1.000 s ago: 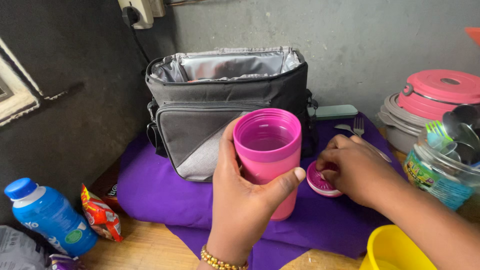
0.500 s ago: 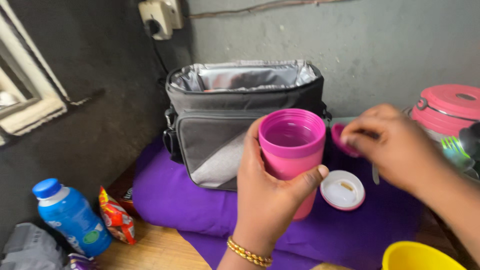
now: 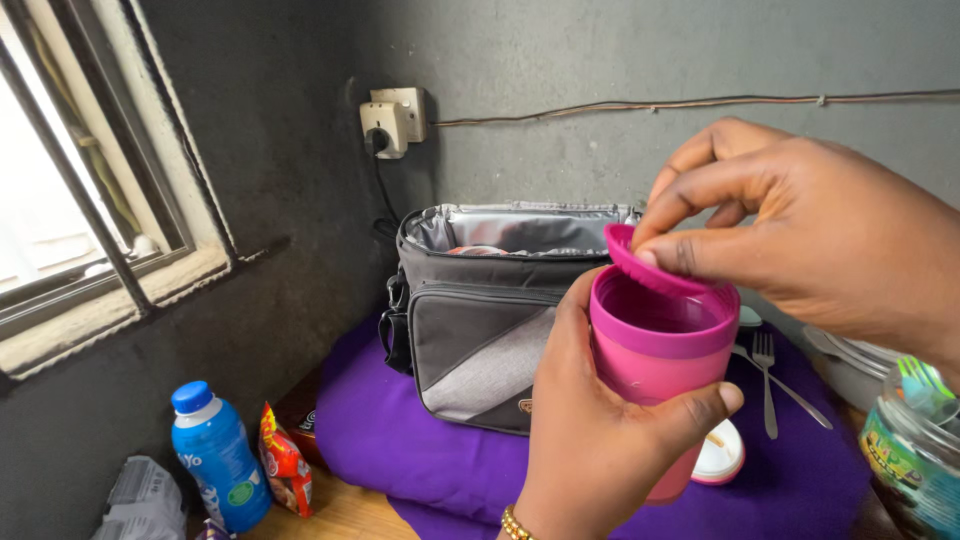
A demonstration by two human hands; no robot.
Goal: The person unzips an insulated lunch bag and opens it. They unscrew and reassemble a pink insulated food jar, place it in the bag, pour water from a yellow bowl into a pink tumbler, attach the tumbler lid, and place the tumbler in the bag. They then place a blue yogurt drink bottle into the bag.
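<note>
Grey plaster wall [image 3: 560, 50] behind, with a barred window [image 3: 70, 190] to the left and a cream wall socket [image 3: 395, 118] holding a black plug; a thin cable runs along the wall to the right.

Purple cloth [image 3: 400, 440]: spread over a wooden surface, bearing most of the items.

Insulated bag [image 3: 480, 320]: dark grey with a lighter grey panel, standing open at the top, silver lining showing; set at the back of the cloth.

Right hand [image 3: 810, 235]: raised, thumb and fingers pinched on a pink lid [image 3: 640, 268], which is held tilted at the rim of the cup, not seated.

Left hand [image 3: 600, 440]: wrapped firmly around the pink cup [image 3: 660, 350], thumb across the front; gold bracelet at the wrist. Cup upright, lifted above the cloth in front of the bag.

Blue bottle [image 3: 215, 455]: blue cap, standing at lower left off the cloth, just beside a red snack packet [image 3: 285, 462].

Clear jar [image 3: 915, 450]: at the right edge, holding coloured plastic cutlery.

White-and-pink disc [image 3: 722, 455]: lying on the cloth, partly hidden behind the cup.

Metal fork [image 3: 766, 385]: flat on the cloth, right of the cup.
</note>
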